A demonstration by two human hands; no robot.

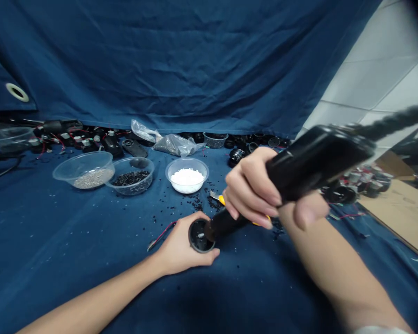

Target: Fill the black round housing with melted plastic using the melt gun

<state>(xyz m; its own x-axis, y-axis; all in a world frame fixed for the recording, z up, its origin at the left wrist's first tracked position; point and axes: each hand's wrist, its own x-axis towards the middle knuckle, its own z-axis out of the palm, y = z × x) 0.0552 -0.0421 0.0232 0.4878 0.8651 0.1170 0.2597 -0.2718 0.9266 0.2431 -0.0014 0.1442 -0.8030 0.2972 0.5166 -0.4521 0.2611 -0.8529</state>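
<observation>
A black round part is held in the left grip above the near middle of the blue-covered surface, its open mouth turned toward the camera and its rim encircled by fingers and thumb. A black tool is clasped in the right grip and held at a slant, with a thick dark cord at its upper end; its narrower lower end is placed at the right side of the part's mouth, and whether the two are touching cannot be told. Beside the left grip a red wire is seen. A yellow cutter is partly hidden behind the tool, and black bits are scattered near it. Farther back, grey pieces are held in a left bowl, black pieces in a middle bowl and white pieces in a right bowl. Behind these, a clear plastic bag is laid, backed by a blue curtain
</observation>
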